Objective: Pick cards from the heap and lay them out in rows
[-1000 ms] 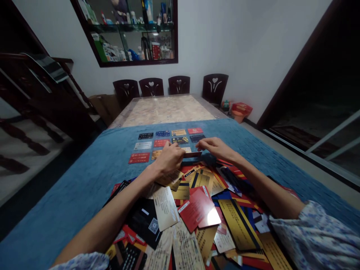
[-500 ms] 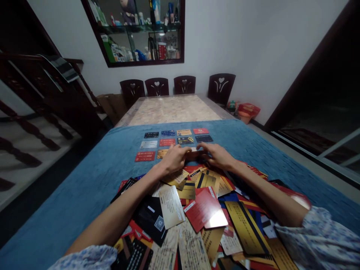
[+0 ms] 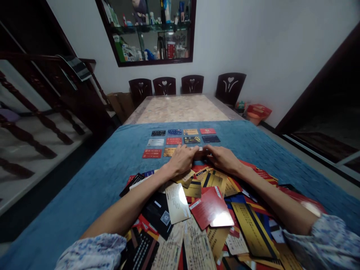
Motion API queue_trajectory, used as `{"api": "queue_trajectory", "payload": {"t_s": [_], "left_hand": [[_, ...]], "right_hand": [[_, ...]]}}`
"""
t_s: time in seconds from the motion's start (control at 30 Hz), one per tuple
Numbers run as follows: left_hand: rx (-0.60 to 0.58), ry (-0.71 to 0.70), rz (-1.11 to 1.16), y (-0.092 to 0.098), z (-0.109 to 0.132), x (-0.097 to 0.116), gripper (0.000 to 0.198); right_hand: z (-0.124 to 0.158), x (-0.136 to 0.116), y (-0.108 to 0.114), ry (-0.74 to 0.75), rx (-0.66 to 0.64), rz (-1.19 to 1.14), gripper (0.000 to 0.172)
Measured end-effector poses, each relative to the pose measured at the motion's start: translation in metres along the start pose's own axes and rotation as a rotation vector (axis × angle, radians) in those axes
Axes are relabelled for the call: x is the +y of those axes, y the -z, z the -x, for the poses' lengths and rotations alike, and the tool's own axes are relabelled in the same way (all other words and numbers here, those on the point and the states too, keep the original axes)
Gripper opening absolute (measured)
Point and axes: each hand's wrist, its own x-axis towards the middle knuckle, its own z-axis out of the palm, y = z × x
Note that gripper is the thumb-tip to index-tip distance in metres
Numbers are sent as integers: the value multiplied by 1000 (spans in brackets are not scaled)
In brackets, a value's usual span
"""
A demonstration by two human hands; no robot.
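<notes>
My left hand (image 3: 183, 158) and my right hand (image 3: 223, 159) meet at the front of the laid-out cards, fingertips almost touching. Both have curled fingers, closed on a dark reddish card (image 3: 200, 154) held between them, mostly hidden. Behind the fingertips shows a bit of a pale card. Cards lie in spaced rows beyond, among them a black VIP card (image 3: 192, 140), a silver card (image 3: 155, 142) and a red card (image 3: 152, 153). A gold card (image 3: 169, 152) is partly covered by my left hand. Under my forearms spreads a heap of loose cards (image 3: 212, 208), overlapping at many angles.
A blue cloth (image 3: 112, 165) covers the near part of the table, with a patterned tabletop (image 3: 182, 107) beyond. Several dark chairs (image 3: 230, 88) stand at the far end. To the left is a wooden stair railing (image 3: 36, 108); a cardboard box (image 3: 121, 105) stands near it.
My hands have drawn closer together, with the fingers folding in around the card. The whole view has shifted so that things appear slightly further right. The laid-out cards stay in place.
</notes>
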Motion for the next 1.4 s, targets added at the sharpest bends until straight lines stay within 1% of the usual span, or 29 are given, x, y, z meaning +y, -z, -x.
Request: {"api": "queue_trajectory", "payload": {"t_s": [0.1,0.23,0.37,0.53,0.6,0.7,0.77,0.87,1.0,1.1,1.4], "left_hand": [[-12,36,30,1,0,-1,35],[14,85,95,3,-1,-3,29],[65,94,175,2,-3,-7,32],[160,97,275,-3,-5,-13,29],[184,97,305,-6,-6,-15,29],[204,107,330,-8,-7,-16,29],[200,112,325,-8,-7,-16,27],[161,112,268,-4,-6,-14,27],[97,116,176,3,-3,-10,38],[79,108,137,6,-2,-8,43],[28,67,59,9,-2,-12,41]], "right_hand": [[-1,2,-1,0,-4,-14,33],[-2,3,-1,18,22,-19,35],[-2,-1,3,18,68,-39,43],[-2,-5,5,8,122,-34,49],[-2,-4,4,22,153,-36,50],[-3,-2,2,54,197,-41,46],[-3,-1,1,72,222,-33,43],[-2,1,1,96,254,-16,40],[0,3,2,135,284,-22,40],[0,5,1,146,297,-24,40],[0,10,-2,167,297,7,42]]}}
